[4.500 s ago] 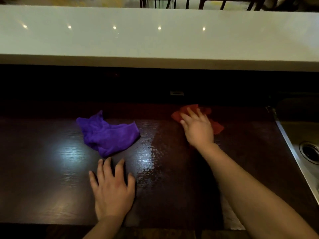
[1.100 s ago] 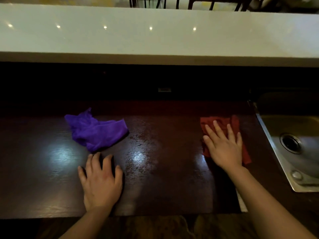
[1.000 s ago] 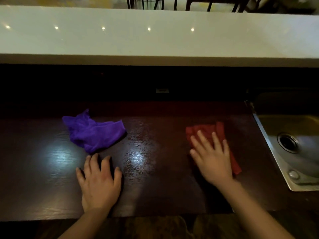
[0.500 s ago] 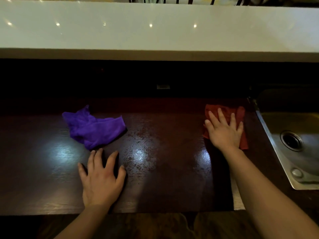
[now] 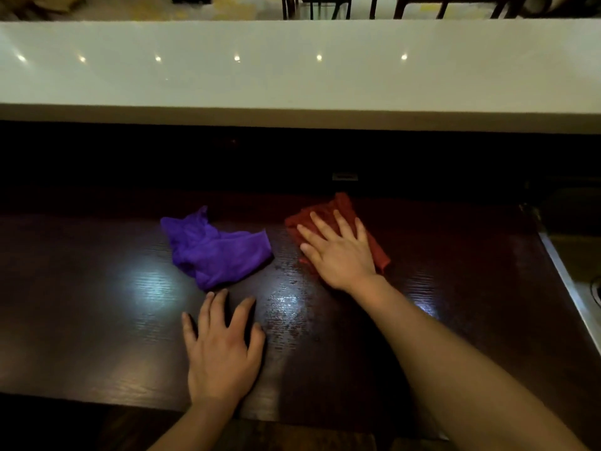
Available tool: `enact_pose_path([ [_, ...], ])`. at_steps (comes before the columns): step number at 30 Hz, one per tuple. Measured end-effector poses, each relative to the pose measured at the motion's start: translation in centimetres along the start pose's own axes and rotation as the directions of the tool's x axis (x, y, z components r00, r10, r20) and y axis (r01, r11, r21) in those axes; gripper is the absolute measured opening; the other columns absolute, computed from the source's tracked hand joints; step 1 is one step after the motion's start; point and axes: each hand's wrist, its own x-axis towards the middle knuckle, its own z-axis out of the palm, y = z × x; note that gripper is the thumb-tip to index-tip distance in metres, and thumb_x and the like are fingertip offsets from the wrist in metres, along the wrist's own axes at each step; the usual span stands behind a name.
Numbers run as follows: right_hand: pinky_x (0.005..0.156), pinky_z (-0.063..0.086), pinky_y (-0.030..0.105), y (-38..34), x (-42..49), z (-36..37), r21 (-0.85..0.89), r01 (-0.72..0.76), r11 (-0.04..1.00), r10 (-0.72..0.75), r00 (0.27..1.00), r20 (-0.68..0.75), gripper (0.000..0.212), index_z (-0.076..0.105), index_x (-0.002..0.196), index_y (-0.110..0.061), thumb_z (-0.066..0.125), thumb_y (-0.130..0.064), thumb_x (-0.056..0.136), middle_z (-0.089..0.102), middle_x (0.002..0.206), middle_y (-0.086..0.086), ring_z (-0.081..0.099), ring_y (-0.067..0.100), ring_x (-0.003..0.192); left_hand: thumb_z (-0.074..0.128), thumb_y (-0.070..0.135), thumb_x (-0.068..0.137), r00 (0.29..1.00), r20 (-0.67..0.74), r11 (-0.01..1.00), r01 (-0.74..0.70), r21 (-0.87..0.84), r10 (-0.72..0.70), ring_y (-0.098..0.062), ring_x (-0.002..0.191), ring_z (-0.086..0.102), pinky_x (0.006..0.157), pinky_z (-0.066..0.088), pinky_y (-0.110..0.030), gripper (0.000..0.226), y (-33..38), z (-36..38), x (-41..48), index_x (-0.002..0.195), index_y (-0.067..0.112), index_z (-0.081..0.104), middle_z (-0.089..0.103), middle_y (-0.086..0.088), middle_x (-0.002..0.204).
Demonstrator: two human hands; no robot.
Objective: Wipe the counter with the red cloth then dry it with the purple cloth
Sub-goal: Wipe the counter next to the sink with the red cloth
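The dark wooden counter point(image 5: 97, 320) fills the lower view, with a wet sheen in its middle. My right hand point(image 5: 338, 252) lies flat, fingers spread, pressing down on the red cloth point(image 5: 338, 206), which shows above the fingertips and to the right of the palm. Just left of it the purple cloth point(image 5: 218, 252) lies crumpled on the counter, untouched. My left hand point(image 5: 221, 349) rests flat on the wood, fingers apart, just below the purple cloth and holding nothing.
A steel sink point(image 5: 575, 281) borders the counter at the right edge. A raised white ledge point(image 5: 292, 79) runs across the back above a dark recess. Chair legs point(image 5: 315, 8) stand beyond it.
My right hand has slid the red cloth leftward from beside the sink to next to the purple cloth. The left hand and the purple cloth have stayed put.
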Motion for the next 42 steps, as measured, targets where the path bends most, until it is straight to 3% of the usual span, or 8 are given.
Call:
enact_pose_path([
  [5,0.115,0.000,0.062,-2.4,1.7,0.2,-0.044,-0.030,0.999,0.030,0.999,0.015,0.053,0.022,0.145,-0.051,0.013,-0.064,0.094,0.014,0.162,-0.014,0.002,0.034,0.150,0.042,0.045,0.083,1.000,-0.009,1.000,0.011,-0.024,-0.012,-0.031,0.138,0.039,0.112,0.024,-0.065,0.048,0.2,-0.4,0.1,0.124,0.029,0.062,0.052,-0.013,0.140],
  [15,0.116,0.013,0.058,-8.0,-15.3,3.3,-0.016,0.281,0.960,-0.281,0.959,-0.018,0.046,0.029,0.142,-0.054,0.030,-0.060,0.096,0.021,0.160,-0.017,0.014,0.026,0.150,0.036,0.038,0.084,0.999,0.012,0.956,0.043,-0.289,-0.042,-0.023,0.144,0.035,0.119,0.011,-0.059,0.055,-0.5,-1.4,-0.2,0.125,0.016,0.064,0.051,-0.008,0.147],
  [18,0.115,0.018,0.058,-5.0,-13.7,2.2,-0.072,0.132,0.989,-0.135,0.990,-0.034,0.047,0.028,0.142,-0.055,0.031,-0.059,0.095,0.025,0.159,-0.016,0.022,0.025,0.148,0.041,0.038,0.085,0.994,0.106,0.955,-0.001,-0.297,0.034,-0.019,0.147,0.027,0.121,0.006,-0.054,0.052,-1.8,-1.9,0.0,0.130,0.022,0.061,0.044,-0.004,0.153],
  [21,0.116,0.016,0.059,-2.5,-10.2,1.2,-0.066,-0.120,0.991,0.118,0.992,-0.044,0.049,0.027,0.142,-0.056,0.022,-0.061,0.094,0.025,0.159,-0.017,0.021,0.025,0.148,0.034,0.046,0.086,0.988,0.110,0.972,-0.084,-0.219,0.110,-0.023,0.144,0.033,0.117,0.017,-0.059,0.053,-5.6,-2.8,0.1,0.128,0.032,0.062,0.047,-0.003,0.150],
  [25,0.117,0.005,0.059,-1.1,-3.7,0.9,-0.031,-0.226,0.974,0.226,0.974,-0.012,0.049,0.015,0.143,-0.059,0.014,-0.063,0.094,0.010,0.161,-0.020,0.006,0.027,0.150,0.026,0.053,0.084,0.991,0.134,1.000,-0.026,-0.013,0.027,-0.032,0.147,0.025,0.113,0.011,-0.067,0.059,-11.7,-4.2,1.1,0.136,0.044,0.052,0.039,-0.009,0.155],
  [29,0.118,0.004,0.058,-2.0,2.3,0.0,0.017,-0.124,0.992,0.124,0.992,0.018,0.048,0.021,0.145,-0.054,0.024,-0.056,0.097,0.012,0.161,-0.020,0.004,0.026,0.151,0.018,0.058,0.084,0.981,0.130,0.989,0.147,0.002,-0.146,-0.028,0.151,0.009,0.117,0.003,-0.062,0.068,-12.5,-3.8,2.2,0.146,0.041,0.039,0.025,-0.010,0.161],
  [38,0.119,-0.002,0.046,-7.4,7.8,0.3,0.106,0.190,0.976,-0.196,0.980,0.045,0.045,0.025,0.146,-0.050,0.029,-0.047,0.101,0.016,0.159,-0.023,0.002,0.016,0.151,0.038,0.050,0.084,0.989,0.067,0.989,0.127,0.075,-0.132,-0.032,0.144,0.032,0.113,0.019,-0.065,0.056,-12.9,-2.8,2.4,0.137,0.037,0.052,0.044,-0.013,0.151],
  [42,0.118,0.002,0.049,-8.6,8.7,-1.2,0.213,0.180,0.960,-0.202,0.976,0.087,0.043,0.030,0.143,-0.051,0.032,-0.051,0.100,0.021,0.160,-0.015,0.009,0.021,0.151,0.040,0.050,0.085,0.990,0.062,0.989,0.125,0.074,-0.130,-0.032,0.144,0.032,0.113,0.020,-0.065,0.055,-12.9,-2.7,2.3,0.137,0.038,0.052,0.043,-0.012,0.151],
])
